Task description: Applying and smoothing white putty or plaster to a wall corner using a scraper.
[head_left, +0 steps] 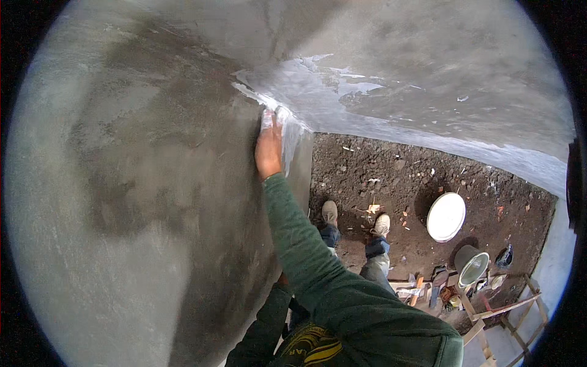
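Observation:
My right hand (269, 150) reaches up to the corner where two grey walls meet. Its white-smeared fingers are stretched out against the wall, and no tool shows in them. Wet white putty (293, 125) lines the corner beside the fingertips. More of it spreads in thin, ragged patches over the right wall (428, 79). The left wall (147, 153) is bare grey plaster with darker blotches. Of my left hand (282, 279) only a sliver shows, low by the left wall beneath my right arm; its fingers are hidden.
My shoes stand on rough dirt floor (361, 165) scattered with debris. To their right are a white round lid (446, 217) and a grey bucket (473, 268). Assorted tools and scraps (437, 284) lie near the bucket, beside a wooden frame (507, 312).

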Demonstrator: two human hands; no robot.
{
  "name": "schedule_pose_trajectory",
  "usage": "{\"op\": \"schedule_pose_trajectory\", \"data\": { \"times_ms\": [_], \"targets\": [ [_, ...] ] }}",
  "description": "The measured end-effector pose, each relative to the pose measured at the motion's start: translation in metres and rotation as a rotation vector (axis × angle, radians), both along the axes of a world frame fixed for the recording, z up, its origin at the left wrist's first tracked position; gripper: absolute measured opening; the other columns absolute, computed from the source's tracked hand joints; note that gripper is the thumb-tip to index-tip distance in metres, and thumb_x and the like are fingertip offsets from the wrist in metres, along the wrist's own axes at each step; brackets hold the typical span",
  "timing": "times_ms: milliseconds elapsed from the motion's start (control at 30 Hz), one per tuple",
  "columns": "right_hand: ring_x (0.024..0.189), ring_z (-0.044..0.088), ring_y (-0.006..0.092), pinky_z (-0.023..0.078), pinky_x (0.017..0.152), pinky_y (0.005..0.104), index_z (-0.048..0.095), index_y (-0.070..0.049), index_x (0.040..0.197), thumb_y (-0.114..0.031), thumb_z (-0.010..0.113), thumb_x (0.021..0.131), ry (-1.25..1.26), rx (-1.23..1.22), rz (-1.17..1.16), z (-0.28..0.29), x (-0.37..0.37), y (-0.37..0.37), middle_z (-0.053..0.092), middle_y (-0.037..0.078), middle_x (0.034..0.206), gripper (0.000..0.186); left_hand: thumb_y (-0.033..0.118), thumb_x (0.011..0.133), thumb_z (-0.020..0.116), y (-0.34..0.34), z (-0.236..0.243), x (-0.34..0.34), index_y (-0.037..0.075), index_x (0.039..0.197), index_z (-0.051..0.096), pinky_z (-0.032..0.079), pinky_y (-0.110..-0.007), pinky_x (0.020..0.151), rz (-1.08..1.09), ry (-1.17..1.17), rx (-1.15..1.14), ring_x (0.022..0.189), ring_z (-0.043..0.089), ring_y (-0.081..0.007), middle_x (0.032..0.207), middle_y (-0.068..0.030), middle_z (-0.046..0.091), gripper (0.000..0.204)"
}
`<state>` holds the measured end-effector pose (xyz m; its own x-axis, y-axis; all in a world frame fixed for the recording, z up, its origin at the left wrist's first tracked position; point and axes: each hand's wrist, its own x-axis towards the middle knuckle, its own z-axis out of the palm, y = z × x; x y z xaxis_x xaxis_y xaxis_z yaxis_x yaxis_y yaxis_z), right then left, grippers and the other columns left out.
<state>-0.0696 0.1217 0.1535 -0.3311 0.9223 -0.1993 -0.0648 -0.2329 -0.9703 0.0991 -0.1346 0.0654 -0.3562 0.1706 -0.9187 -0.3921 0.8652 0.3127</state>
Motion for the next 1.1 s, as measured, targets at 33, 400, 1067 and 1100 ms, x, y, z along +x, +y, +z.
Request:
{"op": "schedule_pose_trajectory", "data": {
  "times_ms": [33, 400, 1067, 1100],
  "targets": [
    [0.134, 0.031, 0.046, 0.024, 0.113, 0.0502, 0.037, -0.005, 0.143, -0.012, 0.036, 0.095, -0.229, 0.208, 0.118, 0.022, 0.001, -0.003, 0.028, 0.025, 0.151, 0.049, 0.033, 0.093, 0.057, -0.006, 0.004, -0.004, 0.004, 0.122, 0.057, 0.048, -0.057, 0.071, 0.005, 0.014, -0.002, 0.081, 0.063, -0.0321, 0.115, -0.0146, 0.059, 0.04],
    [0.144, 0.016, 0.0416, 0.011, 0.115, 0.056, 0.037, -0.019, 0.147, -0.03, 0.045, 0.099, 0.026, 0.069, 0.072, 0.161, 0.026, 0.004, 0.019, 0.024, 0.155, 0.05, 0.033, 0.092, 0.061, -0.052, 0.041, -0.001, 0.004, 0.119, 0.059, 0.047, -0.056, 0.069, -0.007, 0.038, 0.058, 0.078, 0.063, -0.0302, 0.113, -0.0137, 0.059, 0.04],
    [0.068, 0.059, 0.0178, 0.048, 0.056, 0.0288, 0.06, -0.007, 0.11, -0.023, 0.039, 0.09, 1.142, -0.988, 0.197, 0.118, 0.059, 0.048, 0.064, 0.007, 0.088, 0.033, 0.047, 0.093, 0.053, -0.142, -0.088, 0.041, 0.007, 0.143, 0.039, 0.039, -0.048, 0.104, -0.625, 0.406, 0.183, 0.13, 0.041, -0.0374, 0.143, -0.0182, 0.043, 0.065],
    [0.068, 0.059, 0.0178, 0.048, 0.056, 0.0288, 0.06, -0.007, 0.11, -0.023, 0.039, 0.09, 1.146, -0.988, 0.201, 0.117, 0.054, 0.051, 0.064, 0.007, 0.088, 0.033, 0.047, 0.093, 0.053, -0.142, -0.089, 0.039, 0.007, 0.143, 0.039, 0.039, -0.048, 0.104, -0.624, 0.411, 0.182, 0.13, 0.041, -0.0374, 0.143, -0.0182, 0.043, 0.065]
  ]
}}
